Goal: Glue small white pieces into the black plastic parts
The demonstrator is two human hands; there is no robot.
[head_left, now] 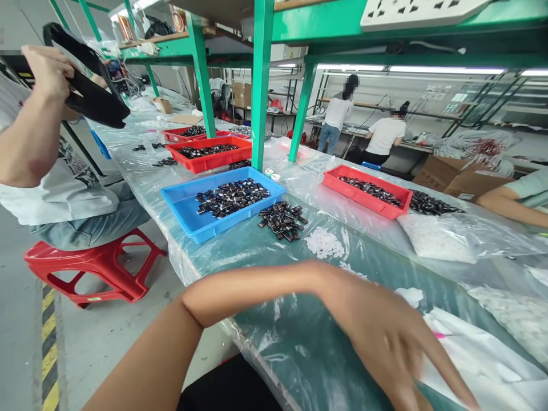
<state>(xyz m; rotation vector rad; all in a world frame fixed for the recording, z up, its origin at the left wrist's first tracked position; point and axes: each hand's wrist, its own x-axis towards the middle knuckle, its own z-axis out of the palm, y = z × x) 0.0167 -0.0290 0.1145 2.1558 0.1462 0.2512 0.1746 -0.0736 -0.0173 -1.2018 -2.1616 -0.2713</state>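
My left arm crosses the picture from the lower left, and my left hand [391, 342] hovers low over the green bench top [299, 354]. Its fingers are stretched out and apart, somewhat smeared by motion, and hold nothing. They point toward a white plastic sheet [475, 359] at the lower right. A small heap of white parts [324, 242] lies just beyond my wrist. Farther off lie a loose pile of small black parts [282, 220] and a blue tray [180, 202] holding more of them. My right hand is out of view.
Red trays [355, 191] [205, 162] of black parts and a clear bag of white parts [436, 234] sit farther along the bench. Green frame posts [262, 85] rise from it. A co-worker on a red stool [92, 265] at the left holds a black object [88, 85]. Another person's arm [507, 204] rests at the right.
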